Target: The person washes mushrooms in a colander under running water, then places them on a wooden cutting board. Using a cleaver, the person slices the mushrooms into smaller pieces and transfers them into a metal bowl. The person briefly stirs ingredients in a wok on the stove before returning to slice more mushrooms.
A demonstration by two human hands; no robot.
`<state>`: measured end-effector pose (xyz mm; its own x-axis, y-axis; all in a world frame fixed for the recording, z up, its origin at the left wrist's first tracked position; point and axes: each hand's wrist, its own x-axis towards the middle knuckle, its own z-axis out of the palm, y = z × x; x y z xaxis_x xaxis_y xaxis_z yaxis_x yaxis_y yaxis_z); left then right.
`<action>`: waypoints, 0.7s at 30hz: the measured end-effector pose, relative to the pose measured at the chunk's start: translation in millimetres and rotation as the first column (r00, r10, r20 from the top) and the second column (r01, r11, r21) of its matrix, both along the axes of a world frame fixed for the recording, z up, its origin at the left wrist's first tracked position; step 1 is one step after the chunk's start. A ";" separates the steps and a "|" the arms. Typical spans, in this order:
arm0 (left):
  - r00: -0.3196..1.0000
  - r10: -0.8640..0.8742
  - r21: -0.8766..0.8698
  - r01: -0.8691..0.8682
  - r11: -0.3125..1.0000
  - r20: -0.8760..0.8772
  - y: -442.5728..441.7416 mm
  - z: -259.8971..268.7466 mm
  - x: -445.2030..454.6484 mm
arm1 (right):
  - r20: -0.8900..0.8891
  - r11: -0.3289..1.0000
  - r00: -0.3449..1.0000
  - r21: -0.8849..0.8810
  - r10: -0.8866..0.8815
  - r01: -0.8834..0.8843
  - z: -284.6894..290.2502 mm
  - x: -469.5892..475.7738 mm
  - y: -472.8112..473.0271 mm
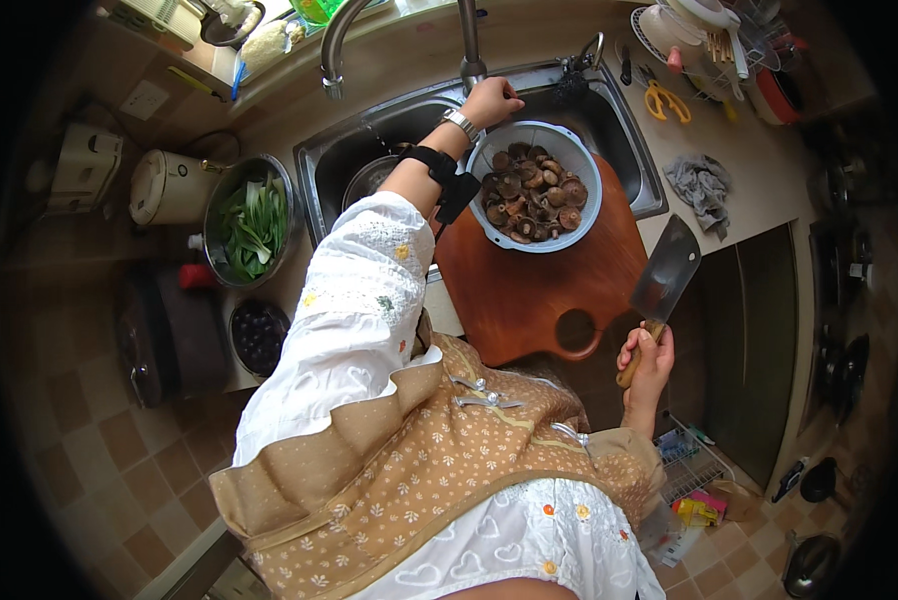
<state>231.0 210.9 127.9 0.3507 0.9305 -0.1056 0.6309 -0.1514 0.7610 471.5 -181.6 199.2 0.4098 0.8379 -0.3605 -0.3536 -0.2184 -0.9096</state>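
Observation:
My right hand (pixel 650 360) grips the wooden handle of a cleaver (pixel 666 270), its broad blade pointing up beside the right edge of a reddish wooden cutting board (pixel 539 300). Over the back of the double sink, near the faucet base, is my left hand (pixel 494 103); its fingers are curled, and whether they hold anything cannot be told. Just in front of it, a light blue colander (pixel 595 191) full of brown mushrooms (pixel 535 187) rests on the board, which lies partly across the right basin.
A steel bowl of leafy greens (pixel 254 225) and a bowl of dark round fruit (pixel 259 337) stand left of the sink (pixel 655 191). To the right lie orange-handled scissors (pixel 666 103), a crumpled grey cloth (pixel 698 187) and a dish rack (pixel 696 45). A faucet (pixel 334 52) arches over the left basin.

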 end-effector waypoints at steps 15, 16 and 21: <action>0.993 -0.001 -0.175 0.022 0.984 0.122 -244.0 0.2 -87.4 | 0.100 0.867 0.863 -0.125 0.495 -0.483 8.3 -22.7 12.5; 0.989 -0.036 -0.130 0.055 0.990 0.141 -256.0 -12.1 -82.8 | 0.205 0.829 0.806 -0.210 0.556 -0.518 6.4 -30.7 17.2; 0.988 -0.045 0.039 0.040 0.998 0.145 -281.4 -47.6 -60.7 | 0.461 0.721 0.556 -0.399 0.692 -0.566 -7.7 -69.9 30.7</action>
